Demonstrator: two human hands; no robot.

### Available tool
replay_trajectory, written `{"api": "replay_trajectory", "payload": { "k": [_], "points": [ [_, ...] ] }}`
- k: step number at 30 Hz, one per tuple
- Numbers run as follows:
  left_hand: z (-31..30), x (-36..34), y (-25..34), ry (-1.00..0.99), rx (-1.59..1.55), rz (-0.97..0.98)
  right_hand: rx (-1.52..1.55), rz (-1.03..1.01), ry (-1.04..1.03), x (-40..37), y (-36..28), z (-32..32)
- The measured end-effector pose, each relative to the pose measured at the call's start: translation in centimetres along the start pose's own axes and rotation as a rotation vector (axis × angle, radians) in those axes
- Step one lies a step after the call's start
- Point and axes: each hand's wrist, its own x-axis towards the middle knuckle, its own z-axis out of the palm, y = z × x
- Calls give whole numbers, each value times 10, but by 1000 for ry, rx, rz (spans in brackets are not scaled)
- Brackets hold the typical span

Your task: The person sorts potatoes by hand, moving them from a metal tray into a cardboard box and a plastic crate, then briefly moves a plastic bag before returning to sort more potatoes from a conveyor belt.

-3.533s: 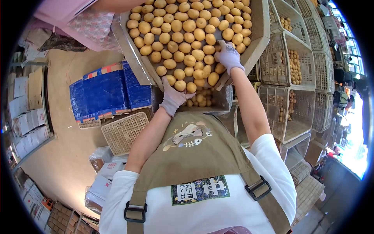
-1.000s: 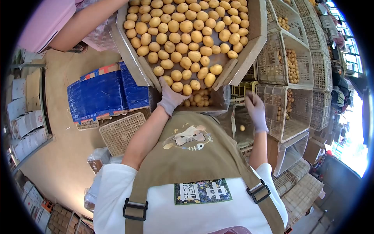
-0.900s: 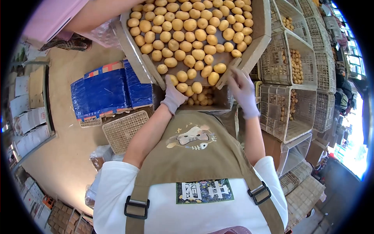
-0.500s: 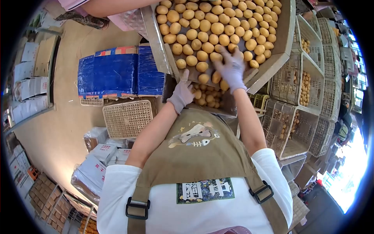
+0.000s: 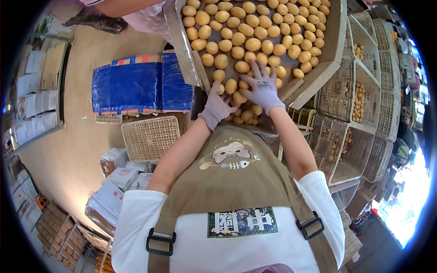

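Many small yellow potatoes lie spread over a sloping tray with raised sides. The tray narrows to an outlet close to my body. My right hand, in a pale glove, rests with spread fingers over potatoes just above the outlet. At the outlet's left side is my left hand, also gloved, its fingers apart and touching the nearest potatoes. A few potatoes sit between both hands. Below the outlet, more potatoes are heaped in a container that my hands and apron partly hide.
Stacked plastic crates, some holding potatoes, stand on the right. To the left are a blue-wrapped box, an upturned-looking beige crate and white cartons. Another person's arm reaches in at the top left.
My right hand has drawn down and left toward the outlet, its fingers spreading. Potatoes near the outlet have shifted downward. My left hand has moved slightly, its fingers now against potatoes.
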Motion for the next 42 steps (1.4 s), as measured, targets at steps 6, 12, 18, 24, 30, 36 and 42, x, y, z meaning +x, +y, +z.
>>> {"api": "replay_trajectory", "payload": {
  "k": [6, 12, 18, 24, 30, 36, 42],
  "points": [
    [7, 2, -2, -168, -209, -66, 217, -32, 359, 65, -18, -21],
    [8, 9, -4, -179, -259, -81, 32, -6, 227, 164, -57, -31],
    [13, -2, -1, -115, -251, -51, -169, 117, -114, 184, -70, -39],
    [17, -1, -4, -91, -225, -27, -128, 68, -143, 165, -56, -38],
    [16, -2, -4, -195, -269, -42, 301, 258, -122, 169, -45, -48],
    [16, -1, -4, -107, -262, -42, 129, 206, -89, 176, -51, -30],
    [9, 5, -4, -97, -282, -57, 1174, 245, 66, 140, -39, -21]
  ]
}}
